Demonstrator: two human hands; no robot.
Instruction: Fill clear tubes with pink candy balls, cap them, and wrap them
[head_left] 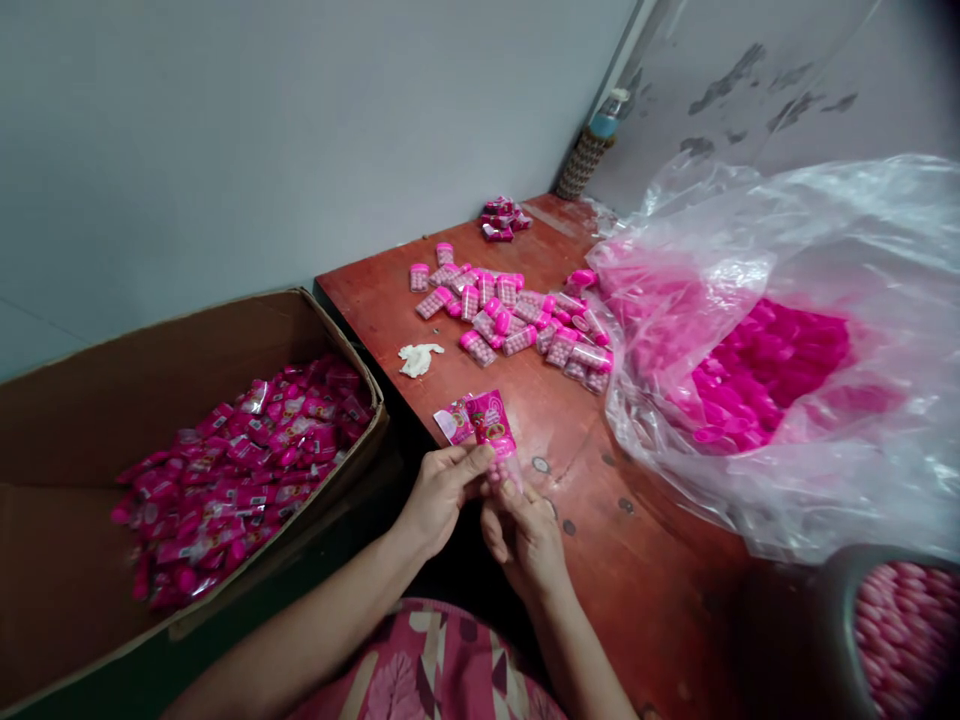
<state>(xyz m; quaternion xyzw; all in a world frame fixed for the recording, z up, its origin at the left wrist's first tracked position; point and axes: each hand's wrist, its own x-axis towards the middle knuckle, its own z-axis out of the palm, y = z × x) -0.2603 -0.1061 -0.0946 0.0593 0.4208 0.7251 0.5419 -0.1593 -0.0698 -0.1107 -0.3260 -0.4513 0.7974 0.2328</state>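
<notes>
My left hand (442,490) and my right hand (525,535) meet at the near edge of a reddish wooden table (645,590). Both are closed on one small clear candy container (504,472) filled with pink sweets. A pink printed wrapper (489,420) sticks up over the container's top, above my fingers. Another pink wrapper (454,423) lies on the table just left of it. Farther back lies a heap of filled candy containers (517,320) with pink caps.
An open cardboard box (67,480) on the left holds several wrapped pink packs (240,470). A big clear plastic bag (825,430) of pink caps fills the right. A dark bowl (847,590) of pink sweets sits bottom right. A crumpled white scrap (418,358), another small pile (502,218) and a bottle (592,150) stand behind.
</notes>
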